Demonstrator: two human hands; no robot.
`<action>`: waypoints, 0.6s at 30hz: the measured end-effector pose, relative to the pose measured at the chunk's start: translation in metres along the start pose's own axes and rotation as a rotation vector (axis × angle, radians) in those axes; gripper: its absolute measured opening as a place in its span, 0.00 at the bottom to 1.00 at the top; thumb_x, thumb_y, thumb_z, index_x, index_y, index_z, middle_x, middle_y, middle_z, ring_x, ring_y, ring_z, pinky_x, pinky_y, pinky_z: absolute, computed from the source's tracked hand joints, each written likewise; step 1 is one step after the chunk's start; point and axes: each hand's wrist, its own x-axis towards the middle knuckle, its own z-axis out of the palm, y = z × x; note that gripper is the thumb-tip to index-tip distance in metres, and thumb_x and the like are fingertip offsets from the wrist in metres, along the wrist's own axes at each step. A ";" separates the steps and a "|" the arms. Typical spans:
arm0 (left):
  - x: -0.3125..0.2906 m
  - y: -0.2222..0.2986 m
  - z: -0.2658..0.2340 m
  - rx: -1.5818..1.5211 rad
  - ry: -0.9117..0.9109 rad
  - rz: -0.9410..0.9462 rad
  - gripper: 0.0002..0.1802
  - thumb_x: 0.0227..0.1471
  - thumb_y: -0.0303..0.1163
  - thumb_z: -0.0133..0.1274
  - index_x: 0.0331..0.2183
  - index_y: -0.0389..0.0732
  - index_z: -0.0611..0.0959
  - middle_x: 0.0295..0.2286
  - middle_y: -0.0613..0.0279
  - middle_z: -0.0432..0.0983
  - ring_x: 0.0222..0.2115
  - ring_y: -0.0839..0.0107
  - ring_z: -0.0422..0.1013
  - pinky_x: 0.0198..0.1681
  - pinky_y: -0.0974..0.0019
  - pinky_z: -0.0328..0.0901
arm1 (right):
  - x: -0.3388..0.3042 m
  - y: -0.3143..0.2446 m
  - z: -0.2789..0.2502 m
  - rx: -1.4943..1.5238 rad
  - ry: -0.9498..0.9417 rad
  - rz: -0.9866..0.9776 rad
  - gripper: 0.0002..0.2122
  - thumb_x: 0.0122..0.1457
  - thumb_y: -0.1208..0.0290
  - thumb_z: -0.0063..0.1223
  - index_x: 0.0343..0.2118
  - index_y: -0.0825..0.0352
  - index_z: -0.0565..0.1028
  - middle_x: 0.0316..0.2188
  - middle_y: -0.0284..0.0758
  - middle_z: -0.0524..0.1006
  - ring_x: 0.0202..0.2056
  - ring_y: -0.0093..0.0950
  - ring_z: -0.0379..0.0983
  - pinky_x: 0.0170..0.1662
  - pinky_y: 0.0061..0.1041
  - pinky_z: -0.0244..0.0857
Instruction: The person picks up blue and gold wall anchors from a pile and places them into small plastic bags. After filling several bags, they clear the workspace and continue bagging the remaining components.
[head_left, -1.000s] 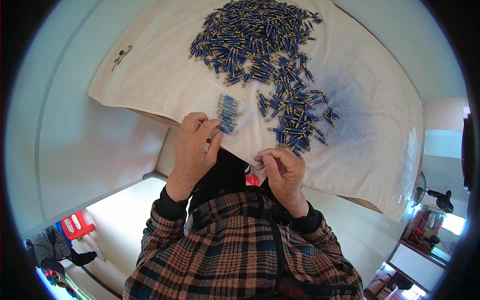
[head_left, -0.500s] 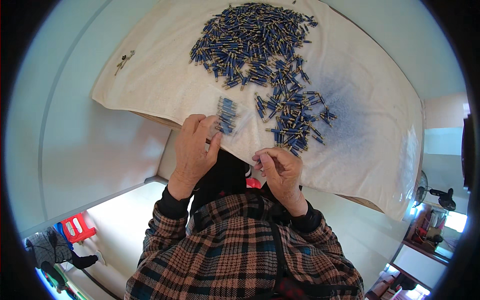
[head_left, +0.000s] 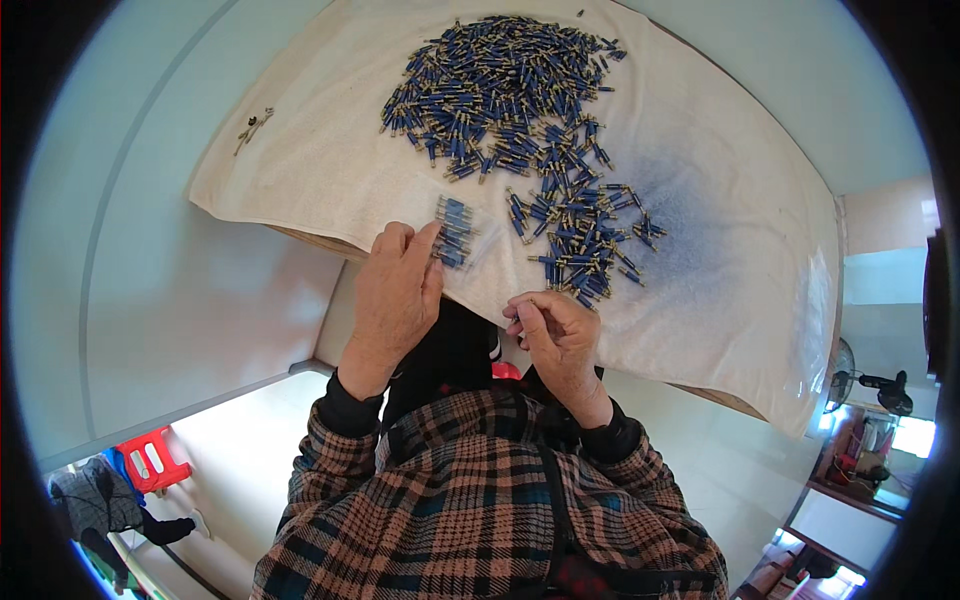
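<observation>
A short row of blue rods with brass-coloured ends lies side by side near the table's front edge, seemingly on or in a clear plastic bag. My left hand reaches over the row's left side, its fingers stretched out and fingertips at the rods. Whether it presses on them cannot be made out. To the right, just in front of the cloth's edge, my right hand is closed in a pinch. Whatever it holds is too small and covered to name. Beyond it spreads a smaller loose cluster of the same rods.
A large heap of the same rods covers the far middle of the cream cloth. A few small metal parts lie at its left. A red stool stands at the lower left, with a person in grey nearby. A fan is at right.
My left hand's fingers have straightened and slid slightly up along the row of rods. My right hand stays nearly in place, still pinched. The whole view has shifted a little.
</observation>
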 end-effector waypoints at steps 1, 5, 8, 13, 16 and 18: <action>0.000 0.000 0.000 -0.002 0.003 0.002 0.22 0.42 0.25 0.51 0.44 0.36 0.72 0.31 0.54 0.64 0.33 0.58 0.65 0.34 0.61 0.63 | 0.000 -0.001 0.000 0.004 0.016 -0.004 0.05 0.57 0.76 0.49 0.32 0.72 0.75 0.25 0.35 0.76 0.22 0.18 0.71 0.24 0.14 0.64; -0.001 -0.002 -0.001 -0.003 -0.001 0.012 0.22 0.43 0.25 0.51 0.44 0.37 0.72 0.31 0.54 0.63 0.34 0.58 0.64 0.34 0.61 0.63 | 0.003 -0.009 -0.008 0.021 -0.039 0.193 0.07 0.58 0.75 0.48 0.34 0.72 0.74 0.28 0.33 0.75 0.24 0.15 0.69 0.24 0.12 0.62; -0.001 -0.001 -0.003 -0.003 -0.023 0.012 0.22 0.43 0.26 0.52 0.44 0.37 0.72 0.32 0.54 0.63 0.34 0.58 0.65 0.34 0.60 0.63 | 0.015 0.002 -0.027 -0.196 0.043 0.058 0.07 0.56 0.76 0.50 0.36 0.71 0.74 0.27 0.31 0.74 0.23 0.15 0.68 0.23 0.13 0.61; 0.003 -0.001 -0.013 -0.027 -0.061 0.008 0.19 0.43 0.27 0.52 0.42 0.36 0.73 0.31 0.55 0.64 0.34 0.58 0.65 0.33 0.60 0.63 | 0.029 -0.028 -0.037 -0.805 0.328 -0.322 0.11 0.51 0.78 0.55 0.39 0.69 0.73 0.25 0.31 0.73 0.22 0.17 0.67 0.24 0.16 0.60; 0.014 -0.004 -0.020 -0.013 -0.056 0.033 0.17 0.42 0.25 0.52 0.39 0.37 0.74 0.31 0.56 0.66 0.35 0.57 0.65 0.35 0.59 0.62 | 0.017 -0.029 -0.025 -0.612 0.241 -0.297 0.14 0.49 0.78 0.56 0.41 0.69 0.73 0.24 0.32 0.73 0.21 0.20 0.66 0.24 0.18 0.61; 0.030 -0.007 -0.017 0.041 -0.023 0.129 0.17 0.41 0.24 0.52 0.38 0.38 0.75 0.31 0.56 0.67 0.36 0.57 0.65 0.35 0.59 0.62 | 0.012 -0.028 -0.013 -0.515 0.199 -0.276 0.15 0.48 0.78 0.57 0.41 0.68 0.72 0.24 0.33 0.72 0.20 0.22 0.66 0.25 0.19 0.61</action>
